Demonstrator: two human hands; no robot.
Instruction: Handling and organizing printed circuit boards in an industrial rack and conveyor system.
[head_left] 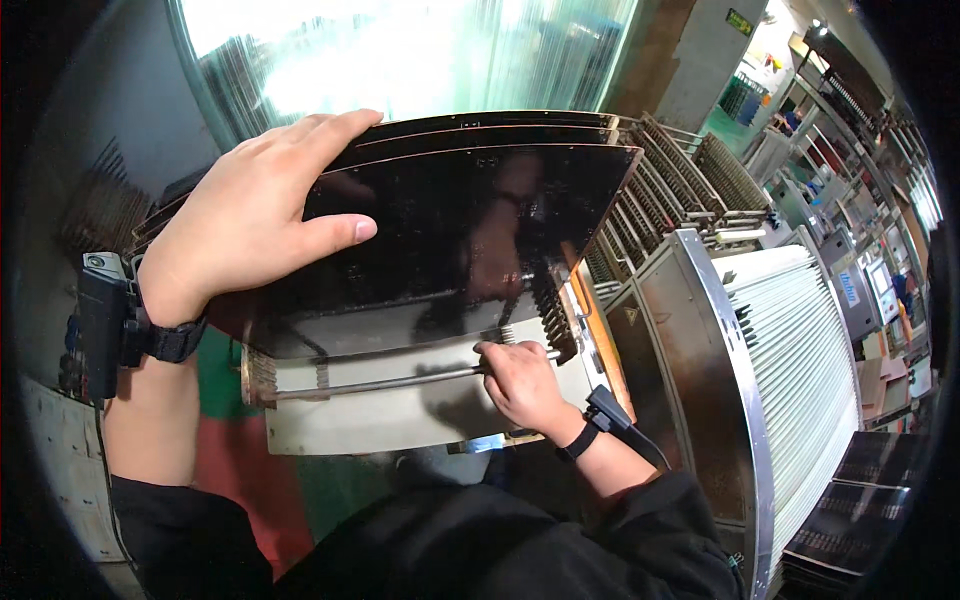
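Note:
Several glossy black panels [420,240] stand on edge, one behind another, in a rack with a pale base [350,430]. My left hand [265,205] lies over the top left of the panels, its thumb across the front face and its fingers reaching along the upper edge; the front panel passes between them. Below, my right hand [525,385] curls around the right part of a metal rod [390,383] that crosses the rack's near side. Part of its grip is hidden. Coil-like spacers [555,318] rise near the panel's lower right corner.
To the right stands a metal-framed unit with rows of white slats [790,370]. Wire racks [690,180] are behind it, and dark panels [850,500] lie lower right. A translucent strip curtain [400,60] hangs ahead. The floor [245,480] is red and green.

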